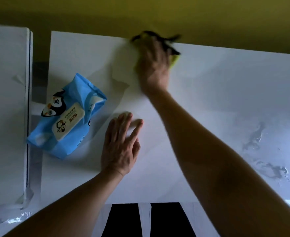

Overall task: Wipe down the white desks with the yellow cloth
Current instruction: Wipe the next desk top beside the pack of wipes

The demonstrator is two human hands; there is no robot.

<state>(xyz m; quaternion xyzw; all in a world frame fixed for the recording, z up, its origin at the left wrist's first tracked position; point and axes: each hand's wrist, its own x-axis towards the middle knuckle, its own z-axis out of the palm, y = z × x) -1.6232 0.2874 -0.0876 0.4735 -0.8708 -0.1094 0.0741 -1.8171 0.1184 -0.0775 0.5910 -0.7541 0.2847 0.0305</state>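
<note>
My right hand [153, 65] is blurred with motion at the far edge of the white desk [217, 103], pressing the yellow cloth [174, 61] onto the surface. Only a small yellow corner of the cloth shows past my fingers; the rest is hidden under the hand. Whether the fingers curl round the cloth is lost in the blur. My left hand [121, 144] rests flat on the desk nearer to me, fingers straight and spread, holding nothing. A second white desk [5, 108] stands to the left, across a narrow gap.
A blue pack of wet wipes [67, 117] with a penguin picture lies at the left edge of the main desk. Wet streaks [253, 139] shine on its right part. A yellow wall [140, 12] runs behind both desks. My dark trouser legs [123, 219] show below the near edge.
</note>
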